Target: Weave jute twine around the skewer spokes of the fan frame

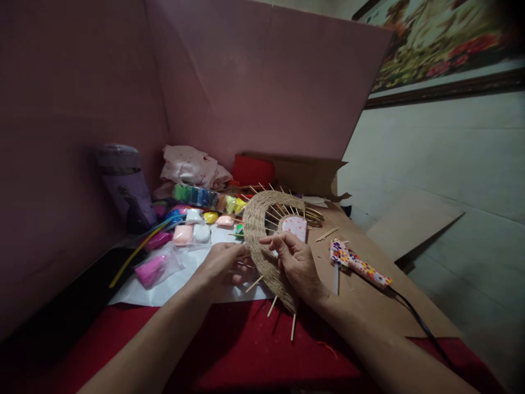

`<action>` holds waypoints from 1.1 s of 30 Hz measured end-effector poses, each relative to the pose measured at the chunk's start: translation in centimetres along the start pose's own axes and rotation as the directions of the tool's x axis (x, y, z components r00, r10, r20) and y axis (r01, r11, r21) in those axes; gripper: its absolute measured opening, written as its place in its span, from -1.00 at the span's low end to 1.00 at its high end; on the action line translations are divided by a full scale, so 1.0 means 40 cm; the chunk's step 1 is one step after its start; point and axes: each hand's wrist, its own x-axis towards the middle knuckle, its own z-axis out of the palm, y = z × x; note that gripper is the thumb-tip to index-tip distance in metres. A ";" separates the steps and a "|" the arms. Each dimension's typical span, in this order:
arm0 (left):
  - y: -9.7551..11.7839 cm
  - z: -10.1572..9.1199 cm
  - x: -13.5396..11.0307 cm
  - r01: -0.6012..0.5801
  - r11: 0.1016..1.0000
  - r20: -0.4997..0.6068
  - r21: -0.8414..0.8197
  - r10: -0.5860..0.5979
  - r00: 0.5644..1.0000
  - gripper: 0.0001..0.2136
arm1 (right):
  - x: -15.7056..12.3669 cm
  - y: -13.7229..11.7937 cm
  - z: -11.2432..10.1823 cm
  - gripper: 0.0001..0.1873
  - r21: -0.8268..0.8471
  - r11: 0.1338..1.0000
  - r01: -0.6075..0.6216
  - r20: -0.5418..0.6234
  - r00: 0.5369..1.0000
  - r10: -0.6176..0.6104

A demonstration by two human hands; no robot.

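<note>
A curved tan woven-cord band point(255, 221), likely light and springy, sits mid-frame; the left hand point(227, 266) curls at its outer edge, the right hand point(299, 265) over its inner; I cannot tell either's grip. Thin pale wooden sticks point(292, 328) may snap; hold the band.

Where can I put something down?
Flat brown cardboard lies bare between the flower-patterned glue gun, black cord and right forearm. Red cloth shows between that arm and the left forearm, below the tan woven piece. Crowded: beyond the left hand, clear bags of colourful lumps beside the purple cylindrical bottle.
</note>
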 end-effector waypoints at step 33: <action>-0.010 0.012 0.007 -0.122 0.985 -0.156 0.120 0.139 0.978 -0.76 | -0.011 -0.009 0.004 -0.73 -0.145 0.983 0.114 0.004 0.993 -0.115</action>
